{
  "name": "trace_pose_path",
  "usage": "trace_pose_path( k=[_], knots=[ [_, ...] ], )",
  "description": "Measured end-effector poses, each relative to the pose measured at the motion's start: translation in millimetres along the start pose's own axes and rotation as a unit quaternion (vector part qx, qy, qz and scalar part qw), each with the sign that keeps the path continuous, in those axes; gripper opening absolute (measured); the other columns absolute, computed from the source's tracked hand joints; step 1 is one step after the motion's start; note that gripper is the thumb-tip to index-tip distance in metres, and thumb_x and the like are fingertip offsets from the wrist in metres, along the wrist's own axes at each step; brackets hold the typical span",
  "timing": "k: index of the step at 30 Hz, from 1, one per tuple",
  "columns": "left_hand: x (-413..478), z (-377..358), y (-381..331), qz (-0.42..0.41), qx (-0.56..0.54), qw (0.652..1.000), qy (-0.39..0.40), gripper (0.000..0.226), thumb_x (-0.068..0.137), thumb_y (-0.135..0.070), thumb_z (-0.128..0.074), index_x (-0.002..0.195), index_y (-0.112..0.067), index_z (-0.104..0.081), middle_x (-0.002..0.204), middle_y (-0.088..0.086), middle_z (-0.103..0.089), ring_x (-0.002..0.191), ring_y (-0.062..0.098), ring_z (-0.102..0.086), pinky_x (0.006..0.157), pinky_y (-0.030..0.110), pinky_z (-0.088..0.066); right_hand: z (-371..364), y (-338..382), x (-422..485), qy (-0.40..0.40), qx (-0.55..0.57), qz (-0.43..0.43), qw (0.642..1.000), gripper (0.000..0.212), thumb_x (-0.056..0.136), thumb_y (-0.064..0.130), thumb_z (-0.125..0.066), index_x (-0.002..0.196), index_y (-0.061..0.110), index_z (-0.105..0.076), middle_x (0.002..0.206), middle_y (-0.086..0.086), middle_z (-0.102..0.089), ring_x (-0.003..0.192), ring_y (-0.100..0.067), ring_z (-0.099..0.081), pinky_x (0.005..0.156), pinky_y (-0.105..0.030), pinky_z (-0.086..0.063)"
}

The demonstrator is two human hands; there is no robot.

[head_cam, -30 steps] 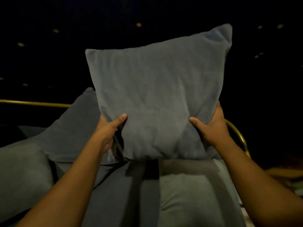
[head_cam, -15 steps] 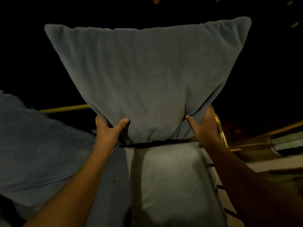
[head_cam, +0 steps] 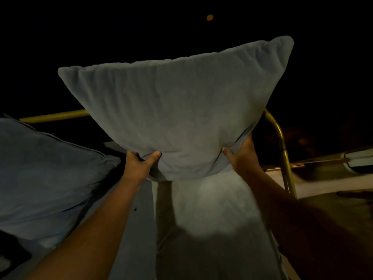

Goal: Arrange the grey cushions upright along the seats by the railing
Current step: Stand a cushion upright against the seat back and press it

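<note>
We hold a grey cushion [head_cam: 177, 110] upright in front of us with both hands, above the near end of a pale padded seat [head_cam: 212, 229]; its lower edge sits just over the seat's far end, and we cannot tell whether the two touch. Our left hand [head_cam: 139, 164] grips the lower left corner, thumb pressed on the near face and the fingers wrapped out of sight behind it. Our right hand [head_cam: 242, 156] grips the lower right corner likewise, clamped on the fabric with only the thumb and the hand's edge showing. The cushion is soft and plush, a matte velvety cloth, pinched narrow at the bottom and flaring wide toward two pointed upper corners, the right corner higher than the left. Behind it runs a brass-coloured railing [head_cam: 54, 116], a smooth round tube, level on the left and bending downward on the right beside our right wrist. To the left, a second cushion [head_cam: 46, 174] of darker blue-grey cloth with a piped seam leans near our left forearm, apart from the held one. The seat cover looks smooth and lightly creased. The background is dark apart from one small orange light [head_cam: 210, 17] overhead.
</note>
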State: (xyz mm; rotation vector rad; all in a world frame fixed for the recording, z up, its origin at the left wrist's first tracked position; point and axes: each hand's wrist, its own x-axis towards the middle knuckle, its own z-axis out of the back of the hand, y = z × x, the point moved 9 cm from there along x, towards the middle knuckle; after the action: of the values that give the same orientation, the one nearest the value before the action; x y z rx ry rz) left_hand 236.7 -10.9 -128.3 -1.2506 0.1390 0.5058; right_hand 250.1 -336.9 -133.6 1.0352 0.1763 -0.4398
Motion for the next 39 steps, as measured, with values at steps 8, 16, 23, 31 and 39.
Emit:
trace_pose_path(
  k=[8, 16, 23, 31, 39],
  knots=[
    [-15.6, 28.1, 2.7, 0.0, 0.013, 1.0, -0.001, 0.086, 0.075, -0.022, -0.078, 0.145, -0.016, -0.029, 0.149, 0.005, -0.041, 0.13, 0.016, -0.042, 0.106, 0.033, -0.038, 14.4, 16.5, -45.8, -0.087, 0.004, -0.049, 0.995, 0.092, 0.076, 0.02, -0.075, 0.148, 0.028, -0.019, 0.152, -0.005, -0.028, 0.139, -0.026, -0.031, 0.111, -0.044, -0.032],
    [-75.2, 90.3, 6.7, -0.083, 0.114, 0.989, 0.03, 0.041, 0.081, -0.029, -0.072, 0.117, -0.03, -0.053, 0.138, 0.004, -0.045, 0.129, 0.019, -0.042, 0.106, 0.036, -0.037, -77.6, 71.2, -160.1, -0.016, -0.134, 0.128, 0.983, 0.056, 0.074, 0.025, -0.075, 0.126, 0.017, -0.057, 0.126, -0.01, -0.056, 0.115, -0.028, -0.053, 0.095, -0.036, -0.044],
    [-114.8, 242.2, 60.9, -0.054, 0.092, 0.994, -0.022, 0.034, 0.082, -0.012, -0.07, 0.106, -0.033, -0.059, 0.122, 0.0, -0.054, 0.112, 0.009, -0.055, 0.1, 0.033, -0.045, -201.8, 137.8, -225.7, 0.085, -0.123, 0.173, 0.974, 0.041, 0.081, 0.04, -0.061, 0.112, 0.013, -0.064, 0.111, -0.008, -0.062, 0.101, -0.027, -0.06, 0.089, -0.044, -0.05],
    [-109.5, 439.3, 136.5, 0.058, 0.04, 0.993, -0.097, 0.033, 0.084, -0.023, -0.068, 0.115, -0.03, -0.056, 0.124, -0.002, -0.052, 0.114, 0.012, -0.05, 0.101, 0.042, -0.045, -371.2, 236.9, -285.0, 0.162, -0.179, 0.199, 0.95, 0.037, 0.085, 0.024, -0.067, 0.119, 0.011, -0.061, 0.125, -0.01, -0.057, 0.109, -0.026, -0.055, 0.093, -0.024, -0.037],
    [-63.5, 523.4, 182.6, 0.137, -0.052, 0.985, -0.093, 0.065, 0.081, -0.042, -0.067, 0.137, -0.018, -0.043, 0.141, 0.004, -0.049, 0.124, 0.015, -0.048, 0.106, 0.031, -0.037, -466.2, 293.9, -284.9, 0.176, -0.207, 0.218, 0.937, 0.052, 0.083, 0.025, -0.07, 0.13, 0.012, -0.052, 0.131, -0.012, -0.048, 0.116, -0.027, -0.049, 0.09, -0.027, -0.037]
  ],
)
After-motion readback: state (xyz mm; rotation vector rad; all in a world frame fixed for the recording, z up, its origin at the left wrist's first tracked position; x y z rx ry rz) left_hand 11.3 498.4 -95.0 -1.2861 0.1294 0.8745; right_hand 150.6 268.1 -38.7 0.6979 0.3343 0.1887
